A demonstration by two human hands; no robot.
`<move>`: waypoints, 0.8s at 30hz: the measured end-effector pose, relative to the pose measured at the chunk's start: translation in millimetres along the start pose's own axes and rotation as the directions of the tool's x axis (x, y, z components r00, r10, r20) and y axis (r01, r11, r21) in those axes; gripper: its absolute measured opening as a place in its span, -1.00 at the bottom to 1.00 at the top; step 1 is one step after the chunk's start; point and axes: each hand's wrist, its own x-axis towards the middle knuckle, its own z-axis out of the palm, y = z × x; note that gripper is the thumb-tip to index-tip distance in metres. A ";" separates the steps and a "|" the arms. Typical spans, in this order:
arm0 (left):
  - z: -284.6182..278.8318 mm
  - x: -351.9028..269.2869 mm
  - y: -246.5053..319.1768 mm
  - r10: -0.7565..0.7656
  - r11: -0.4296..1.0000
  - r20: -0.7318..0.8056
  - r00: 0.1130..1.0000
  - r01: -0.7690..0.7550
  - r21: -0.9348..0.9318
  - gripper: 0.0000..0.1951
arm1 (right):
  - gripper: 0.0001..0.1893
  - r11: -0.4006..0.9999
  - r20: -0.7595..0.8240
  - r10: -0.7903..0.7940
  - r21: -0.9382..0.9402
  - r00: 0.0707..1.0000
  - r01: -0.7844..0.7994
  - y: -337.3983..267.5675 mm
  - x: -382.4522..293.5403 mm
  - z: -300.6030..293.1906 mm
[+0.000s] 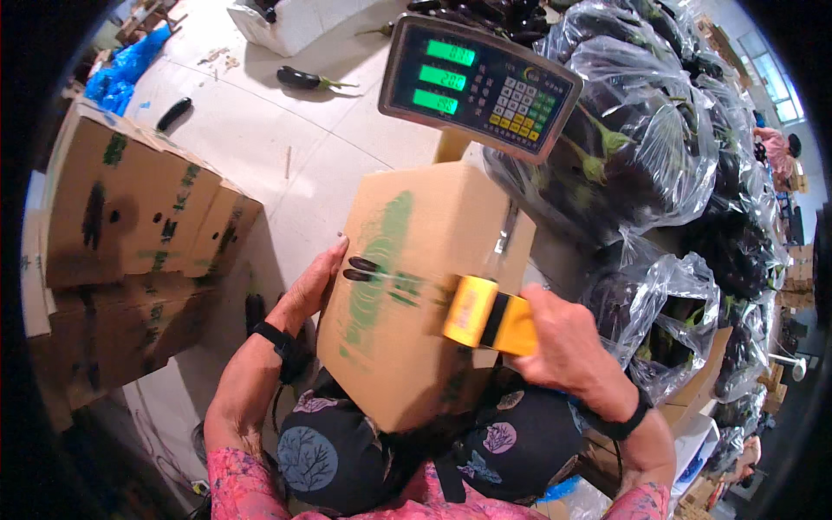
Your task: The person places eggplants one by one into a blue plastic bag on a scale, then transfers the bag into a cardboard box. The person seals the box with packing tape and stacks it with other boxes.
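Note:
Between my knees stands a cardboard box (429, 227) with a green printed picture and two small dark ovals on the side facing up. My left hand (316, 279) presses against the box's left side, its fingers partly hidden behind the edge. In my right hand (562, 341) is a yellow tape dispenser (500, 315) with a black band, blurred. It lies over the right part of the box; whether it touches the cardboard I cannot tell. A strip of tape (509, 227) shows along the far right face. Beyond the box rises a scale's display panel (481, 88) with lit green readouts.
Stacked cardboard boxes (143, 214) stand at left. Clear plastic bags of eggplants (643, 143) crowd the right side. Loose eggplants (299, 78) lie on the tiled floor (253, 140), near a white foam box (292, 29). Another person (777, 153) is at the far right.

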 end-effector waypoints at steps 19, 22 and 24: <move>38.6 -44.7 73.2 0.637 0.285 -0.185 0.749 -0.005 0.959 -0.44 | -0.42 0.985 0.094 -0.132 -0.097 0.987 0.141 -96.7 75.7 -14.2; 28.8 -42.8 72.0 0.669 0.278 -0.211 0.712 0.023 0.960 -0.44 | -0.42 0.990 0.130 -0.061 -0.118 0.990 0.076 -61.5 51.9 -15.7; 24.1 -40.4 72.3 0.661 0.271 -0.182 0.728 -0.007 0.962 -0.44 | -0.42 0.993 0.064 -0.094 -0.061 0.993 0.098 -34.1 36.4 -1.5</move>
